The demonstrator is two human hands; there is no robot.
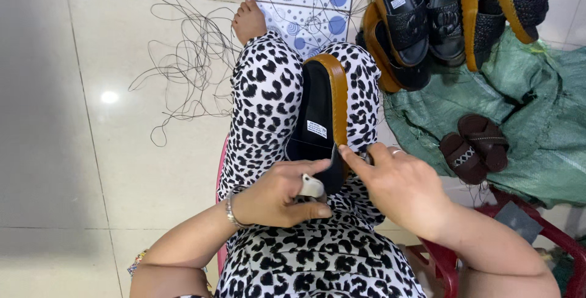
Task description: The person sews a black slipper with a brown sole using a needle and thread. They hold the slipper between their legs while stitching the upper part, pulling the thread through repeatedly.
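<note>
A black sandal sole with a tan rim [320,112] stands between my knees, resting on my black-and-white spotted trousers. My left hand [278,194] is closed around a small white-handled tool [312,187], held against the near end of the sole. My right hand [397,182] pinches the sole's near edge between thumb and forefinger. A ring shows on one finger. A thin black thread runs from the sole across the floor.
Loose black thread [189,60] lies tangled on the white tile floor to the left. A pile of black and tan sandals [439,17] and two brown sandal straps [473,145] lie on a green sack [537,121] at right. A red plastic stool [549,231] stands at lower right.
</note>
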